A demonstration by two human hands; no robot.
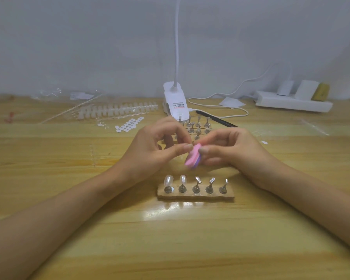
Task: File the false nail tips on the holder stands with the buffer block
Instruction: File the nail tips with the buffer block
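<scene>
Right hand (230, 150) grips the pink-and-purple buffer block (192, 157) between thumb and curled fingers, raised off the table. Left hand (156, 152) meets it, thumb tip against the pink face, fingers curled (whether they pinch anything cannot be told). Just nearer the person than the grip, a holder base (229, 195) carries five stands (196, 187); the two leftmost bear nail tips (168, 181). Beyond the grip: loose stands (198, 126) and a white clamp lamp (174, 98). Farther left, nail-tip strips (117, 109); far right, a power strip (291, 103). Surface: glossy wooden table (170, 239). Backdrop: plain pale wall (89, 47).
</scene>
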